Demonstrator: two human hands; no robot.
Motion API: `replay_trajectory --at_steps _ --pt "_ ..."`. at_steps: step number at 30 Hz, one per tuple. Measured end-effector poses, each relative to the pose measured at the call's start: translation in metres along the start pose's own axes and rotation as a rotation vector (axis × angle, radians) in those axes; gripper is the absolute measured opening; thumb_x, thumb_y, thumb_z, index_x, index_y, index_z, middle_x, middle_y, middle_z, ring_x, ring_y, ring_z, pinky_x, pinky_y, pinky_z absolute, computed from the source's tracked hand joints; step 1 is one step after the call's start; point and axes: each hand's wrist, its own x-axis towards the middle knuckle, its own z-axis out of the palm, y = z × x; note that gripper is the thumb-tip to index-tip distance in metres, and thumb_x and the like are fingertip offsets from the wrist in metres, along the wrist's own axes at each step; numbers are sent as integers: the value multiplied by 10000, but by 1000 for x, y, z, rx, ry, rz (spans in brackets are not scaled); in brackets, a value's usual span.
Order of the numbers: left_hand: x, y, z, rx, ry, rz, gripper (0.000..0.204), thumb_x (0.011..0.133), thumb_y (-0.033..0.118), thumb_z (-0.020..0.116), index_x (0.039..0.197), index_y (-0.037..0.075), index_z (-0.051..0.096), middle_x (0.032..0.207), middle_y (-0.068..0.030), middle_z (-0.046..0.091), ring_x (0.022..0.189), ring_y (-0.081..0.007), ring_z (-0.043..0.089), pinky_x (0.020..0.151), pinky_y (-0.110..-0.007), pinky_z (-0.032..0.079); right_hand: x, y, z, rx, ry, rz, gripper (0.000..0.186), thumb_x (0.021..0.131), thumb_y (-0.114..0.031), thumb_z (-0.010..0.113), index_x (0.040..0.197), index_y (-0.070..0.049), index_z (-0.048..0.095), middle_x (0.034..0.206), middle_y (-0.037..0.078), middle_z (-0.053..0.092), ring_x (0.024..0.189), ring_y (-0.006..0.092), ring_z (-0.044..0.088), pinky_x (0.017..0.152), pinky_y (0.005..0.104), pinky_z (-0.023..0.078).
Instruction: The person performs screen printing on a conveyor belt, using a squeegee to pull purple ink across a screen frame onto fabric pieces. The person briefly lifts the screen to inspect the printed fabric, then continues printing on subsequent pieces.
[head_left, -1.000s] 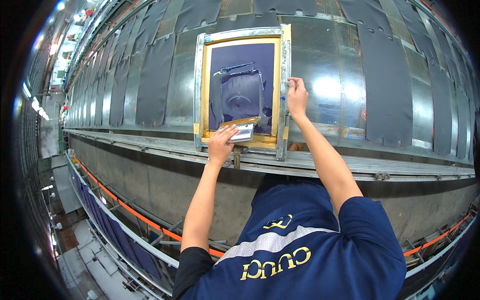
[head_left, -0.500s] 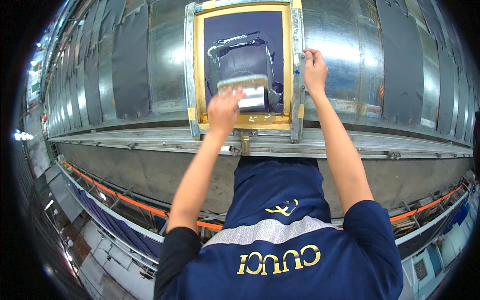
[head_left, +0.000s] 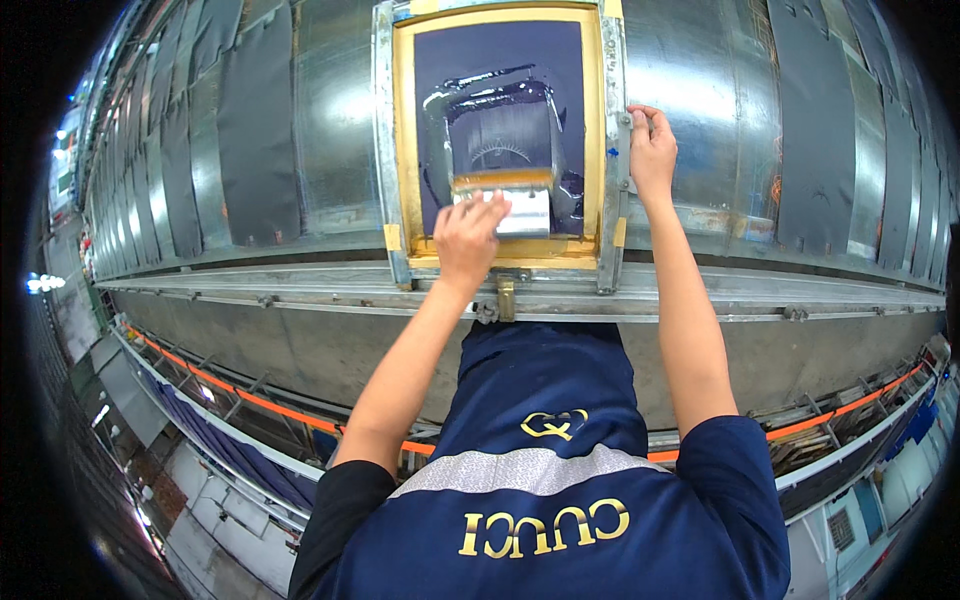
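A screen-printing frame (head_left: 404, 150) with a yellow border and metal side rails lies on a long shiny metal table (head_left: 335, 130) in front of me. Its mesh is dark blue with a glossy smear of dark ink (head_left: 490, 85). My left hand (head_left: 468, 238) grips a wide squeegee (head_left: 528, 208) with a pale blade and wooden top, set on the mesh near the frame's near edge. My right hand (head_left: 651, 150) rests on the frame's right metal rail, fingers curled over it. My dark blue shirt fills the bottom of the view.
Dark fabric panels (head_left: 255, 130) lie in rows along the table to the left and to the right (head_left: 810, 120). A metal ledge (head_left: 300, 290) runs along the table's near side. Below it run an orange bar (head_left: 250, 400) and racks of dark cloth.
The view has tilted, so the frame sits higher and larger. My left hand has pushed the squeegee from the frame's near edge a little up the mesh. My right hand stays on the right rail.
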Motion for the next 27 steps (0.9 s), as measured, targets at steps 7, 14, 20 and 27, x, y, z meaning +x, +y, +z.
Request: replay_trajectory --at_steps 7,14,20,27 --pt "100 -35 9 -95 81 -102 438 744 -53 680 1065 220 801 1069 -1 786 937 -250 711 802 -410 536 1 -11 -1 -31 27 -49 230 1049 -235 573 1122 -64 709 843 122 692 771 186 622 783 354 501" --pt "76 -28 19 -31 26 -57 329 804 -23 658 976 223 793 1021 42 783 963 -211 704 779 -395 515 10 20 1 11 -13 -38 226 1051 -250 593 1116 -77 725 838 96 698 726 162 589 731 338 484" --pt "-14 6 -9 -30 -33 3 352 791 15 689 1073 206 780 1082 11 764 1024 -227 715 830 -404 526 18 24 1 65 -9 -98 223 1050 -244 595 1122 -83 732 855 74 701 772 160 615 752 326 496" --pt "-46 -24 -59 -184 -94 25 533 727 -17 697 1231 156 718 1335 -24 702 1242 -256 647 1016 -415 501 -17 -58 11 89 9 -138 206 1063 -234 593 1117 -95 735 728 -41 557 646 59 458 602 265 389"
